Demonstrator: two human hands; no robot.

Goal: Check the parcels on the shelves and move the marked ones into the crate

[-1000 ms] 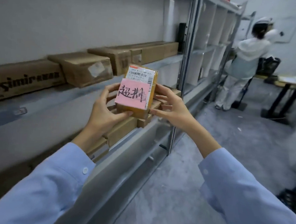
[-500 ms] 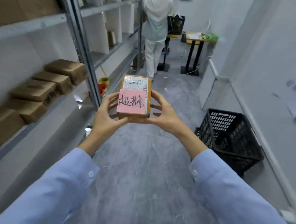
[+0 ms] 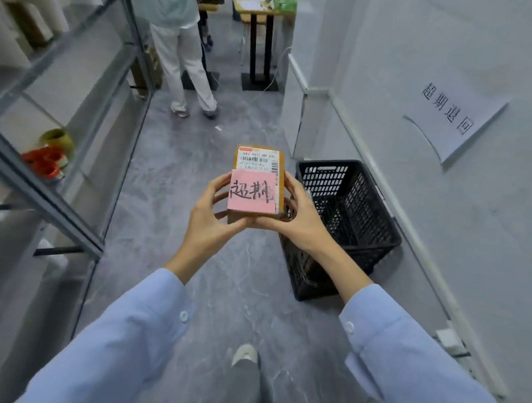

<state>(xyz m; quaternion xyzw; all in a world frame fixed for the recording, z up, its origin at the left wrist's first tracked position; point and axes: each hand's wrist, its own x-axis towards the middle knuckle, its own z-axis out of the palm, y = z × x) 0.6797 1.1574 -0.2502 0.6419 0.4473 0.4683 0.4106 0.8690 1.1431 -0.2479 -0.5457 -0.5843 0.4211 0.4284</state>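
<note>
Centre of frame: left hand [image 3: 208,226] and right hand [image 3: 300,225] clasp the parcel [image 3: 257,165] by its side edges, fingers curled round it, which leaves its pink note [image 3: 252,191], presumably the mark, readable. Just beyond, right of centre, the black crate [image 3: 327,163] stands open-topped below a wall sign [image 3: 450,119]. The parcel is not yet inside.

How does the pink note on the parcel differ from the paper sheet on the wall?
The pink note is pink and lies flat on the parcel; the paper sheet is white and hangs on the wall, one edge curling off. The pink note carries two characters, the paper sheet four. Both bear dark Chinese writing.
</note>
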